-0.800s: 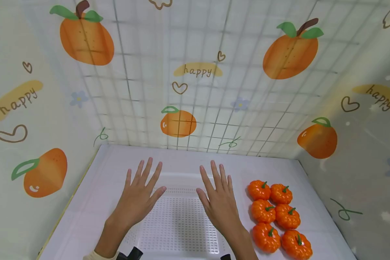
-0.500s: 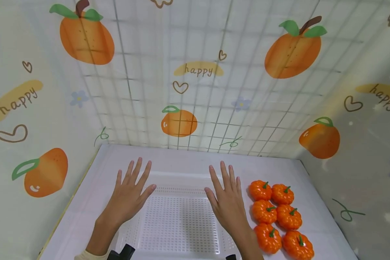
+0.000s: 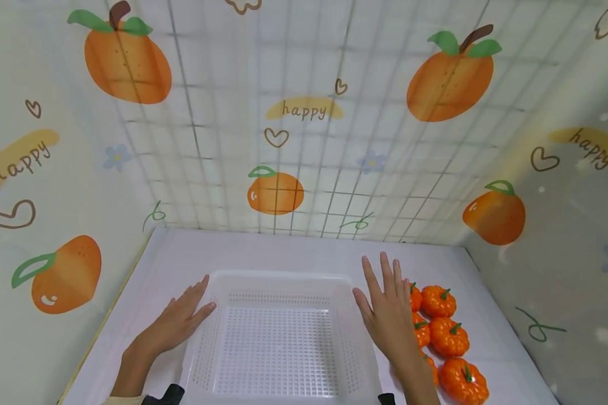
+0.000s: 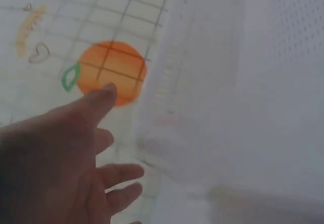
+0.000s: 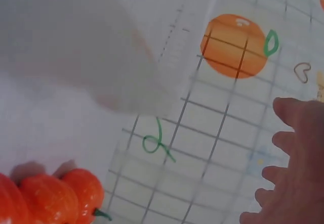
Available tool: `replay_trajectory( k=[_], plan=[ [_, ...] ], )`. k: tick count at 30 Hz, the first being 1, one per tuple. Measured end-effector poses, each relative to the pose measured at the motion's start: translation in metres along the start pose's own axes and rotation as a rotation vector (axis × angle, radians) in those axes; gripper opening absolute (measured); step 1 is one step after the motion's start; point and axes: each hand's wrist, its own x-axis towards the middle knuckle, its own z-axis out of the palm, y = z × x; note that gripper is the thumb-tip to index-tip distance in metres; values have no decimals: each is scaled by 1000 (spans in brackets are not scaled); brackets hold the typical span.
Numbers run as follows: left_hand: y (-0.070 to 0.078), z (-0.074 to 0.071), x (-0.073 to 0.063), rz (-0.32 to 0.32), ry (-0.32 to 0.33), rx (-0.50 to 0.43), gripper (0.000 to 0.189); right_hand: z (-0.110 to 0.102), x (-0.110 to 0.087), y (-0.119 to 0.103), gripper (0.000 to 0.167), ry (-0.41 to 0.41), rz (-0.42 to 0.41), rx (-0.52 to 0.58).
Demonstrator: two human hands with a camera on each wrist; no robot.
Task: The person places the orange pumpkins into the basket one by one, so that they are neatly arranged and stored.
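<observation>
A white perforated plastic basket (image 3: 278,349) stands between my two hands in the head view. My left hand (image 3: 169,325) is at its left side, fingers extended and turned edge-on, fingertips close by the rim. My right hand (image 3: 387,315) is spread with straight fingers at the basket's right side and holds nothing. It overlaps the nearer column of small orange pumpkins (image 3: 449,337), which have green stems and sit in two columns. The left wrist view shows the left thumb and fingers (image 4: 124,173) apart beside the basket wall (image 4: 202,107).
The white tabletop (image 3: 284,250) runs back to a curtain-like sheet (image 3: 223,140) printed with oranges, with a grid behind it. Similar printed sheets rise at the left and right sides. Several pumpkins (image 5: 50,198) also appear low in the right wrist view.
My hands have moved apart: the left went left and lower and turned edge-on, the right went right until it overlaps the pumpkins. The basket and pumpkins stay in place.
</observation>
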Motion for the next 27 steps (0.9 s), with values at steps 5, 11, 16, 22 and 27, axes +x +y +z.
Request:
replay_trajectory(
  k=[5,11,16,22,27],
  plan=[
    [-21,0,1,-48,-32,-212,69,-4,-4,17,66,-24,62,-9],
    [-33,0,0,-66,-58,-369,64,-7,-6,41,64,-114,142,-15],
    [-41,-1,-1,-31,-126,-479,63,-7,-6,65,65,-160,142,21],
    [-45,2,-1,-42,-153,-545,61,-10,-6,94,66,-206,193,46],
    [-48,5,2,-62,-150,-570,59,-16,-6,112,74,-294,298,110]
  ],
)
